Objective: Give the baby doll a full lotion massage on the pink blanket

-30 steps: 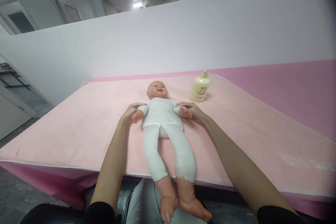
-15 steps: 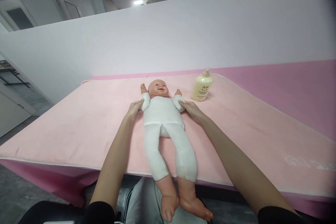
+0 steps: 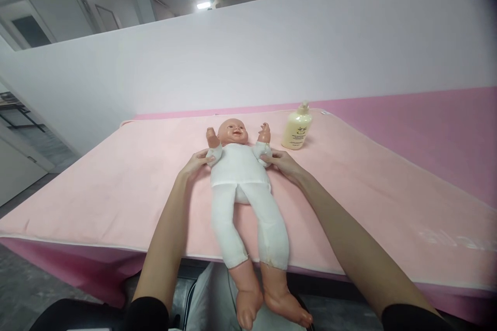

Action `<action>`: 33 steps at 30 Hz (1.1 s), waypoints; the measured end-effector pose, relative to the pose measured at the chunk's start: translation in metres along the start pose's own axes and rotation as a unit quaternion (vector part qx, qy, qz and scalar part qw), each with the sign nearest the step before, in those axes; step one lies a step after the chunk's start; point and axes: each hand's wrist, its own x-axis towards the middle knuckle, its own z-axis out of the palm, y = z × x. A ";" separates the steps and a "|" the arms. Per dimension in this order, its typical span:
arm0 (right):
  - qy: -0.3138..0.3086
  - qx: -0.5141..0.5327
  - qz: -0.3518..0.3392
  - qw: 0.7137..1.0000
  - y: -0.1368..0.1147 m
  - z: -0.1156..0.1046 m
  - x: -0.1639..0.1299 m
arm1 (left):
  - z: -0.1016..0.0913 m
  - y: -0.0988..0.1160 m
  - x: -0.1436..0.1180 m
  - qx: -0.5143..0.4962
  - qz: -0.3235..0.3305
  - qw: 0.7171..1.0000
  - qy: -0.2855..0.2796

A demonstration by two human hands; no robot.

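Observation:
A baby doll (image 3: 240, 165) with a white cloth body lies on its back, head away from me, its bare feet hanging over the near table edge. My left hand (image 3: 199, 161) is closed around the doll's arm on the left, thumb on top of the white sleeve. On the other side my right hand (image 3: 282, 162) grips the opposite arm in the same way. Both of the doll's forearms are bent up, with their hands raised beside the head. The fingers behind the doll's arms are partly hidden.
A pale yellow pump bottle (image 3: 297, 128) stands to the right of the doll's head. Under everything lies a pink blanket (image 3: 116, 181) on a table. Behind it rises a white partition wall (image 3: 272, 51). A grey cloth (image 3: 212, 295) shows below the near edge.
The doll's forearms and hands have tilted up and turned toward me, with my hands still around its arms. The bottle and the doll's legs stay where they were.

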 end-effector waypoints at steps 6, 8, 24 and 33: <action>-0.032 -0.035 -0.008 0.999 -0.005 -0.001 -0.005 | -0.011 -0.007 0.000 -0.001 -0.038 0.999 -0.008; -0.039 -0.055 -0.036 0.997 -0.003 -0.003 -0.004 | -0.013 -0.010 -0.001 -0.003 -0.030 1.000 0.005; 0.078 -0.046 -0.007 0.996 0.007 0.009 0.006 | 0.000 -0.004 0.005 0.008 -0.006 0.999 0.048; 0.130 -0.056 -0.049 0.989 0.011 0.020 0.009 | 0.009 -0.009 0.011 0.046 -0.014 0.988 0.150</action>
